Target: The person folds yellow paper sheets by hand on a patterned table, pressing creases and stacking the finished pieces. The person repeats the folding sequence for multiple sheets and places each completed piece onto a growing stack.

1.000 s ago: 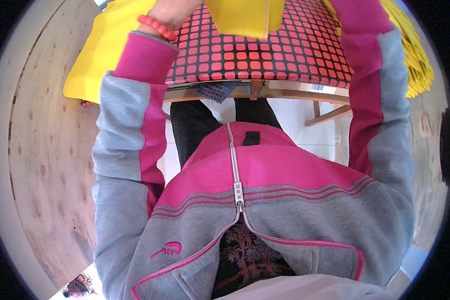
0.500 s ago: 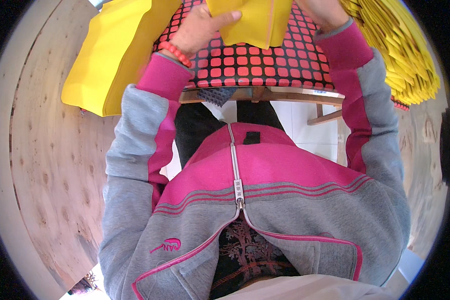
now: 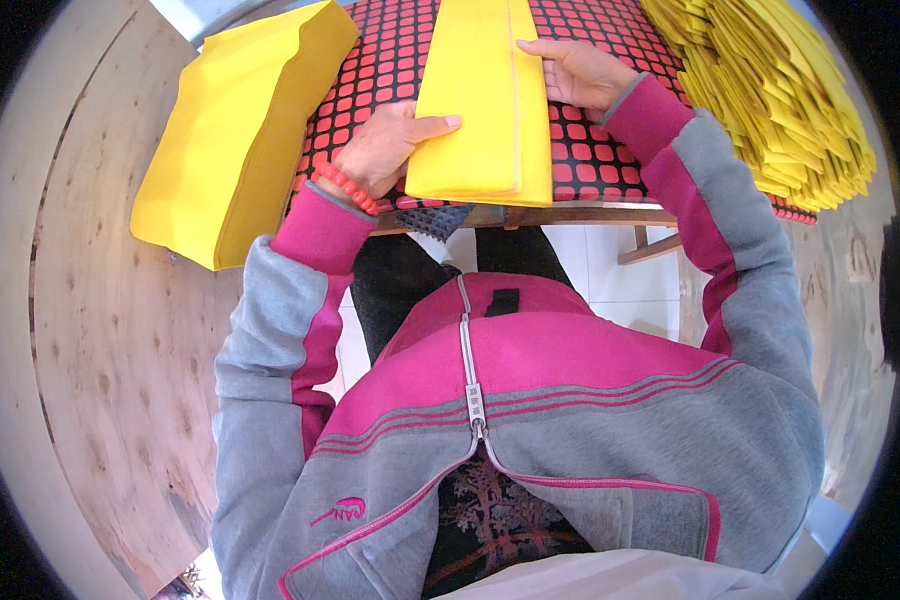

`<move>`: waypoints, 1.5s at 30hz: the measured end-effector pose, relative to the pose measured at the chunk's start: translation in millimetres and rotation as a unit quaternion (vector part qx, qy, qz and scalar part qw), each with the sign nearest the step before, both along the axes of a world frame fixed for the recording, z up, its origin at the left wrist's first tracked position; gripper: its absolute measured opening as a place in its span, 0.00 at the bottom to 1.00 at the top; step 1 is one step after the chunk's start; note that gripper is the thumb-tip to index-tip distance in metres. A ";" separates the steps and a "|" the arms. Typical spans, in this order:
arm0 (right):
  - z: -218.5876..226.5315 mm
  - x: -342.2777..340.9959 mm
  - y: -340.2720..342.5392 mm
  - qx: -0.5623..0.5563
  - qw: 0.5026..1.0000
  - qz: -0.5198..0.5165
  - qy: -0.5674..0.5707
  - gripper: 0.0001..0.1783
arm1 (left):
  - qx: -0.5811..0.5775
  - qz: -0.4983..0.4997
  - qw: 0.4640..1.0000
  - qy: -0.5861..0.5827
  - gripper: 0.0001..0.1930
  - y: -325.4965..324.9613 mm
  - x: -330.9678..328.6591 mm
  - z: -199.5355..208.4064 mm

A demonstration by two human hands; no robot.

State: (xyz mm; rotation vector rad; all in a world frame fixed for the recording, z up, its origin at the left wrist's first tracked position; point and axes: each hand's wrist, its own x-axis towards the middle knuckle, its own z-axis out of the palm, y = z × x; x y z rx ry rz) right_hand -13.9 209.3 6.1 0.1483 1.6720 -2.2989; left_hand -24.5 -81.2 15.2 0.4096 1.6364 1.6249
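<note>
Closest to me, at the bottom of the frame, a bit of white cloth [image 3: 660, 578] crosses over my grey and pink jacket [image 3: 570, 340], which is open at the neck over a black shirt [image 3: 505, 510] with a tree pattern. The zip [image 3: 467, 345] runs up the middle of the frame. Beyond it are my dark trousers [image 3: 395, 285], with a white tiled floor [image 3: 615, 275] showing to the right of them.

Above my knees comes the wooden rail [image 3: 600, 213] of the table, with a grey bumpy pad [image 3: 433, 221] below the tabletop [image 3: 598, 160], which has a red-and-black squared cover.

At upper centre, a long folded yellow cloth [image 3: 475, 100] lies lengthwise away from me, its near end at the tabletop's front edge. My left hand [image 3: 382, 148], a red bead bracelet [image 3: 346, 188] at its wrist, grips the left side, thumb on top. My right hand [image 3: 588, 78] has its thumb on the right edge, fingers half curled beside it; I cannot tell whether they pinch it.

A thick yellow stack [image 3: 225, 130] sits at upper left, and a fanned yellow pile [image 3: 775, 115] at upper right.
</note>
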 end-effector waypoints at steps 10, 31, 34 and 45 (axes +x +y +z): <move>26.7 37.8 43.9 0.259 0.966 0.010 -0.004 0.29 | -0.309 0.052 0.836 0.451 0.18 -39.2 17.2 12.9; -22.6 -32.4 -44.9 0.519 0.605 0.162 0.581 0.28 | -0.278 0.002 0.704 0.654 0.38 19.5 59.6 -22.7; -26.0 -40.7 -39.9 0.529 0.609 0.171 0.565 0.29 | -0.282 -0.003 0.712 0.643 0.39 19.4 60.0 -21.5; -36.2 -109.2 -1.5 0.576 0.608 0.116 0.533 0.30 | -0.290 -0.018 0.725 0.624 0.42 18.0 60.0 -15.6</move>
